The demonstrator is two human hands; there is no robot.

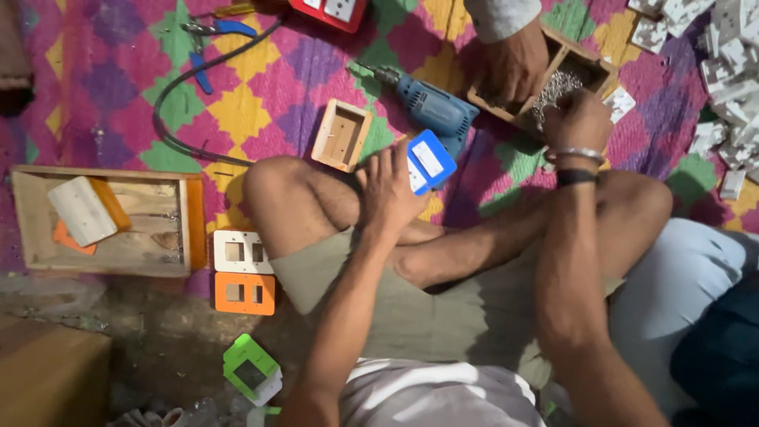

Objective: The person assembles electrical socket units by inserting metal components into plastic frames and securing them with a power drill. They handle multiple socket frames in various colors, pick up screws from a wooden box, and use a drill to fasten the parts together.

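**Blue plate in the left hand, right hand at the screw box**

Gripping a blue switch plate (428,160) by its edge, the left hand (387,190) rests over the crossed legs. Farther out, the right hand (579,122) dips curled fingers into a wooden box (589,67) of small metal screws (553,88); whether it holds any is unclear. Another person's hand (510,67) reaches into the same box beside a blue drill (431,103).
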